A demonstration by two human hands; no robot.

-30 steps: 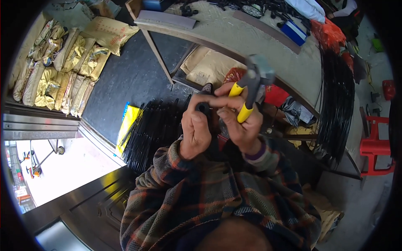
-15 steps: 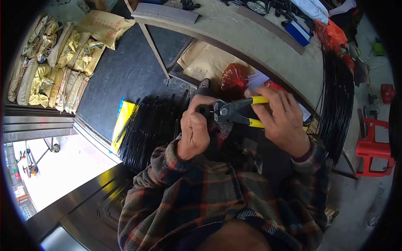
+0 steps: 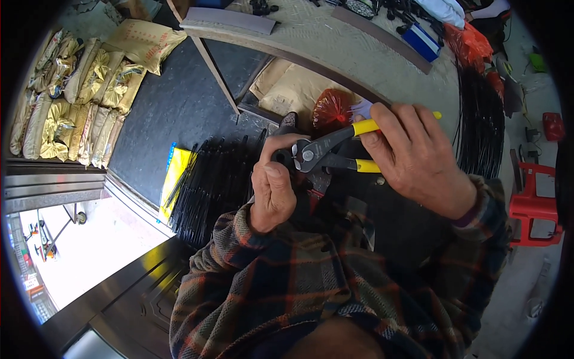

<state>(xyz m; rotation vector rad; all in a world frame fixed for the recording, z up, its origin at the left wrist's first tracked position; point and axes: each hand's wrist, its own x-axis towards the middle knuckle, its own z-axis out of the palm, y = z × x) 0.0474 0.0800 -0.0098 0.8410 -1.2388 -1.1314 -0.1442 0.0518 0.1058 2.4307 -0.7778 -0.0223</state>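
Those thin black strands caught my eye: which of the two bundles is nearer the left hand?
The bundle beside the yellow packet, just left of the left hand; the other bundle is farther off at the right, toward the red stool.

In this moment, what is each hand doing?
Left hand: closed, holding a small round black part.
Right hand: closed, holding the yellow-handled pliers.
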